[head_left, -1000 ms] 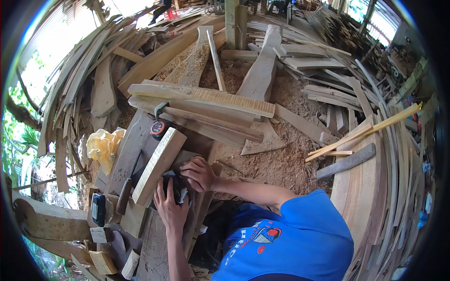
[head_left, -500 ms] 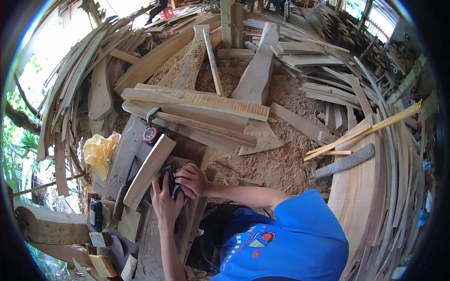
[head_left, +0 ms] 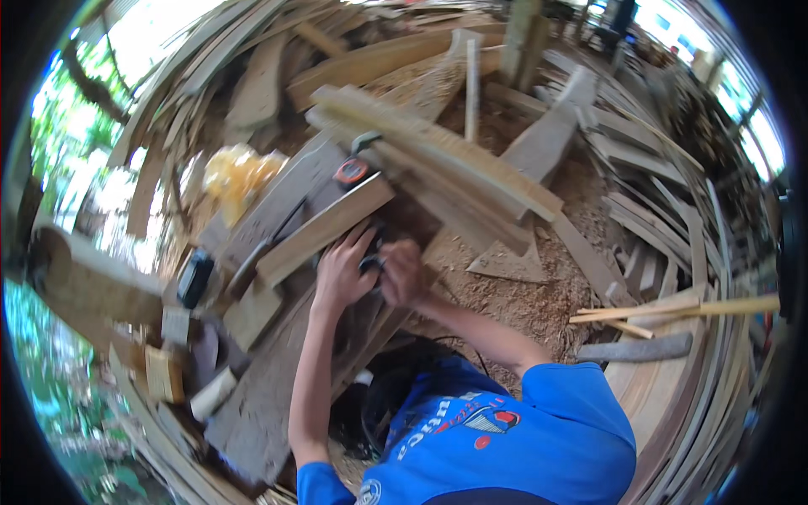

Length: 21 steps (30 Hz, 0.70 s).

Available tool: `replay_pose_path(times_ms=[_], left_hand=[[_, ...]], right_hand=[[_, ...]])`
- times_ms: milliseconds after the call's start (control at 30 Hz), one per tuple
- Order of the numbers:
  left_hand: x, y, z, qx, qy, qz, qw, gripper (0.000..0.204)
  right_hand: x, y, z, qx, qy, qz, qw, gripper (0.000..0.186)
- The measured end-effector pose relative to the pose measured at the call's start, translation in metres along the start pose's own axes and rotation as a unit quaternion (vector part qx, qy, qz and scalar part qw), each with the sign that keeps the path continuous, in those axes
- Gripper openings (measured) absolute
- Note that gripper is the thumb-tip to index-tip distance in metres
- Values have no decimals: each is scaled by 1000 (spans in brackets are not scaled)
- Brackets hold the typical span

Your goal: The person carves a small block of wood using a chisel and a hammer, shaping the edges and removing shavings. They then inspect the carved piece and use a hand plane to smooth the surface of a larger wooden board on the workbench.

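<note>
Over a worn wooden bench (head_left: 269, 396), my two hands meet around a small black object (head_left: 370, 263), whose kind I cannot make out. My left hand (head_left: 341, 268) has its fingers over one side and the thumb across it. Blurred by motion, my right hand (head_left: 402, 271) is closed at the other side, fingers bent. Just beyond my left fingers lies a pale, squared wooden board (head_left: 324, 229), slanting across the bench. A round black-and-orange tape measure (head_left: 351, 172) sits by its far end. To its left rests a thin dark tool with a wooden handle (head_left: 248, 269).
A long ridged wooden beam (head_left: 446, 151) crosses beyond the bench. Crumpled yellow plastic (head_left: 240, 178), a black handheld device (head_left: 195, 278) and wood blocks (head_left: 164, 374) stand left. Shavings (head_left: 513, 295) cover the ground; stacked planks (head_left: 715, 396) line the right.
The whole view has turned and shifted, so the bench and hands appear farther up and right. Both hands remain at the black object beside the board.
</note>
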<state>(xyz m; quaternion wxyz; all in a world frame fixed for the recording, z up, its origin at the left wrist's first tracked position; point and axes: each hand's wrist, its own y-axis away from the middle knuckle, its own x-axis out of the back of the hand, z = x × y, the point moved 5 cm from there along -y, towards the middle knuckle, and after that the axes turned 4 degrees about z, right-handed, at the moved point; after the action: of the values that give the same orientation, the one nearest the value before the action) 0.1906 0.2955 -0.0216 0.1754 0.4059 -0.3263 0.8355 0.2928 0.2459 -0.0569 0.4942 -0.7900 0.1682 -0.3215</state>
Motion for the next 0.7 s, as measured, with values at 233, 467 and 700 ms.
replay_pose_path(times_ms=[233,467,700], left_hand=[[9,43,11,32,-99,-1,995,66],[107,233,29,321,-187,39,928,52],[142,325,40,403,-326,14,855,54]], right_hand=[[28,-4,-20,-272,-86,81,955,22],[54,18,35,-288,-16,-92,953,29],[12,56,48,-201,35,79,976,54]])
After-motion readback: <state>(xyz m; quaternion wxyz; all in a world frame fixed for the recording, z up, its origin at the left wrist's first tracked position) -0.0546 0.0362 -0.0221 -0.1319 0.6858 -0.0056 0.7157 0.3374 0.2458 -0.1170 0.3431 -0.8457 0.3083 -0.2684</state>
